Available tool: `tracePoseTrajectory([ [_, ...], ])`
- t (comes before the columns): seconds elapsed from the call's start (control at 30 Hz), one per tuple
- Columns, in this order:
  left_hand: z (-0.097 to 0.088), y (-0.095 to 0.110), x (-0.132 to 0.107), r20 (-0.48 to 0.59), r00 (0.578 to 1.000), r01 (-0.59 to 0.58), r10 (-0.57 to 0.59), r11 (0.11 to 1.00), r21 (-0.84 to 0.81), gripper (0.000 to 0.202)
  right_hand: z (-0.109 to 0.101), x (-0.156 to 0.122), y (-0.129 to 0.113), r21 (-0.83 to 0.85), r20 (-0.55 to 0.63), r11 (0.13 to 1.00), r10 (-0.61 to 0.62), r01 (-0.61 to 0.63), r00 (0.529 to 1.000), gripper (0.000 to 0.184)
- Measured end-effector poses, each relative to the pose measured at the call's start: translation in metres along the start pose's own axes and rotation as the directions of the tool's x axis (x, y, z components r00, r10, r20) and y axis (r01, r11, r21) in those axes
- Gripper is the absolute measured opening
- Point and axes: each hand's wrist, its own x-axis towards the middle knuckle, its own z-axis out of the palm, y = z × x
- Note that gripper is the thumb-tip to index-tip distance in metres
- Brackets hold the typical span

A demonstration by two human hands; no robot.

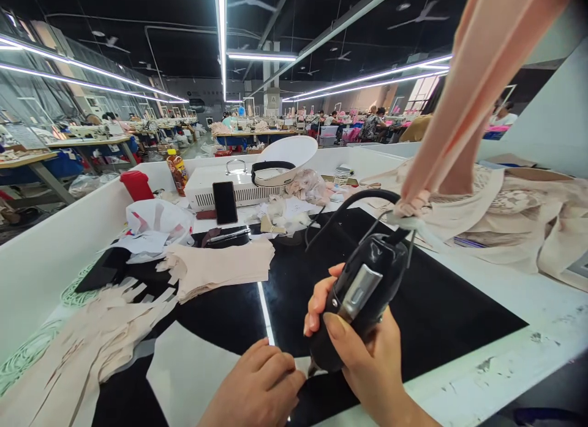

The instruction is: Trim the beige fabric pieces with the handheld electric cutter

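My right hand is wrapped round a black corded hand tool with a silver plate on its side, its tip pointing down at the black mat. A black cable loops up from the tool's top. My left hand lies curled on the mat just left of the tool's tip, fingers folded; what lies under them is hidden. Beige cut fabric pieces are stacked to the left, and more beige strips lie at the near left.
A white box unit with a phone leaning on it stands at the back, beside a red container and a bottle. Beige lace fabric is piled at right. A peach fabric strip hangs from above. White walls edge the table.
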Motion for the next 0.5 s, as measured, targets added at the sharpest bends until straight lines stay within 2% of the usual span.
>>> tracePoseTrajectory([
  [0.3, 0.0012, 0.0006, -0.0017, 0.02, 1.0, -0.001, 0.001, 1.0, 0.003, 0.019, -0.0086, 0.0024, -0.0055, 0.018, -0.083, 0.998, -0.056, 0.058, 0.995, 0.032],
  [0.5, -0.0012, 0.0007, -0.0019, 0.033, 0.999, 0.013, -0.013, 1.0, 0.026, 0.022, -0.006, 0.0012, -0.0054, -0.005, -0.094, 1.0, -0.026, 0.026, 0.995, 0.034],
])
